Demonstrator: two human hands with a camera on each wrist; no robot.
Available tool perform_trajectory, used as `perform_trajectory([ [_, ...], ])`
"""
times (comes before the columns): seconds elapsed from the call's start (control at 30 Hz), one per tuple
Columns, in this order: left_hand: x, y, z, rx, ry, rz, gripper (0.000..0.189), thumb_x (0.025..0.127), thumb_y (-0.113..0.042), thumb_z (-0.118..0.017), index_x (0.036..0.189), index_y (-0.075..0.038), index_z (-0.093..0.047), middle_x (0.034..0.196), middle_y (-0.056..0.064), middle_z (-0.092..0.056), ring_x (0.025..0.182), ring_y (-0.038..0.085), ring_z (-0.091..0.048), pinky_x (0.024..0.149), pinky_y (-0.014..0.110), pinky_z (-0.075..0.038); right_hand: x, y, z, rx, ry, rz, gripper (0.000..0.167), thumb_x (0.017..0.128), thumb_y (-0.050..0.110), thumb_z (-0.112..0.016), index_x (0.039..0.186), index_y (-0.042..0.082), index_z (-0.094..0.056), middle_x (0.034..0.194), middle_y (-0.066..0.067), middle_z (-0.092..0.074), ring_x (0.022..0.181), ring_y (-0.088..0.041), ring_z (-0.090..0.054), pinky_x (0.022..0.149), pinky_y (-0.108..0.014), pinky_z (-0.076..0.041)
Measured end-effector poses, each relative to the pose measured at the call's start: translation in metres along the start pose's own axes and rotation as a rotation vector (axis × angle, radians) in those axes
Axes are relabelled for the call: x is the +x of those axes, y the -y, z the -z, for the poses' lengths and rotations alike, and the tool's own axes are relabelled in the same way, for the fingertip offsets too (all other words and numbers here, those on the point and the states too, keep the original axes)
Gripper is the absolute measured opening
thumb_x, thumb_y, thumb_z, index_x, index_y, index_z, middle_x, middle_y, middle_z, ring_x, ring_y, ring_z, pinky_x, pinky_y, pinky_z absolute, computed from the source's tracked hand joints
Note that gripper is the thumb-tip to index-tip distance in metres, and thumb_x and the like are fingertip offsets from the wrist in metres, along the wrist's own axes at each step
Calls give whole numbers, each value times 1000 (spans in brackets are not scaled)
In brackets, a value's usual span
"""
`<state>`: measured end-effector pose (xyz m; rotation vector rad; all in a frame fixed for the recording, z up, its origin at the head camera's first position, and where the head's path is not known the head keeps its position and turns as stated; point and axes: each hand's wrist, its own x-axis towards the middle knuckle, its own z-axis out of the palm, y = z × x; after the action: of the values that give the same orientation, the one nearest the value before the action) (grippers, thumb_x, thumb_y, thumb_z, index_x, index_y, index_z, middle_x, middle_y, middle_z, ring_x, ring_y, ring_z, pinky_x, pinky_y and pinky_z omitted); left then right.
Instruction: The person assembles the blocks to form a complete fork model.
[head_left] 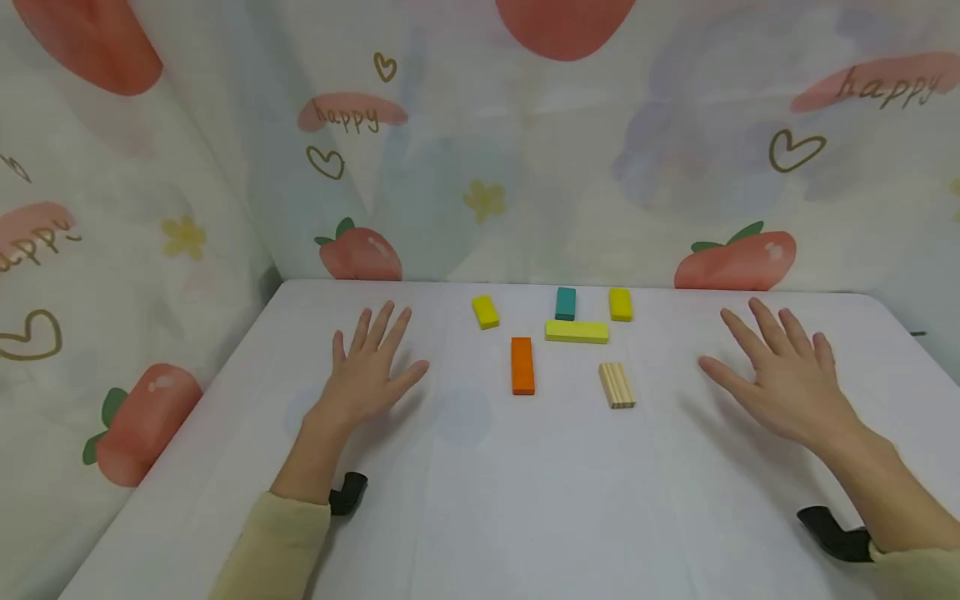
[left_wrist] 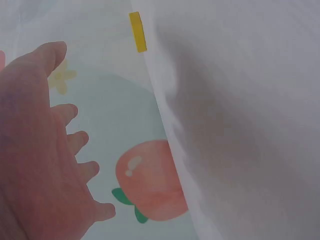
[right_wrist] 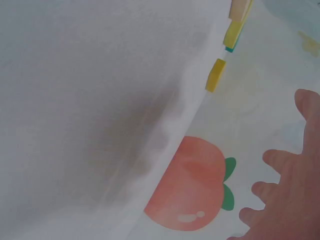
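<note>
My left hand is held over the left side of the table, fingers spread and holding nothing. Closest to it is a small yellow block, which also shows in the left wrist view. On the right, my right hand is likewise spread and bare, apart from every block. Between the hands lie an orange block, a ridged cream block, a long yellow-green block, a teal block just behind it, and another small yellow block.
A white cloth covers the table. Behind it and to the left hangs a printed curtain with fruit, hearts and writing. A black strap-like piece sits at the left wrist, and a similar black piece at the right.
</note>
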<state>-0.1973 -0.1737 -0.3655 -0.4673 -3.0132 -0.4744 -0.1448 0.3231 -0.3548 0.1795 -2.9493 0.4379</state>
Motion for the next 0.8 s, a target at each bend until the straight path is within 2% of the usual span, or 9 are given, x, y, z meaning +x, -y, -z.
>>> perform_trajectory([
  [0.13, 4, -6, -3, -17, -3, -5, 81, 100, -56, -48, 164, -22, -12, 169, 5, 0, 153, 33, 6, 114, 67, 6, 7, 8, -2, 9, 4, 9, 82, 102, 52, -48, 161, 4, -16, 164, -28, 0, 147, -50, 12, 110, -69, 15],
  [0.67, 18, -26, -11, -81, -36, -32, 80, 99, -58, -48, 164, -25, -13, 169, 3, -5, 154, 31, 4, 116, 65, 3, 33, 34, -11, 79, -20, 67, 82, 99, 51, -56, 160, 5, -23, 165, -25, -8, 148, -50, -5, 112, -70, 7],
  [0.8, 21, -32, -14, -113, -57, -59, 80, 99, -57, -49, 164, -25, -15, 169, 4, -7, 153, 32, 1, 116, 66, 2, 38, 37, -15, 106, -40, 80, 81, 99, 47, -59, 159, 5, -25, 164, -27, -11, 148, -50, -8, 112, -71, 4],
])
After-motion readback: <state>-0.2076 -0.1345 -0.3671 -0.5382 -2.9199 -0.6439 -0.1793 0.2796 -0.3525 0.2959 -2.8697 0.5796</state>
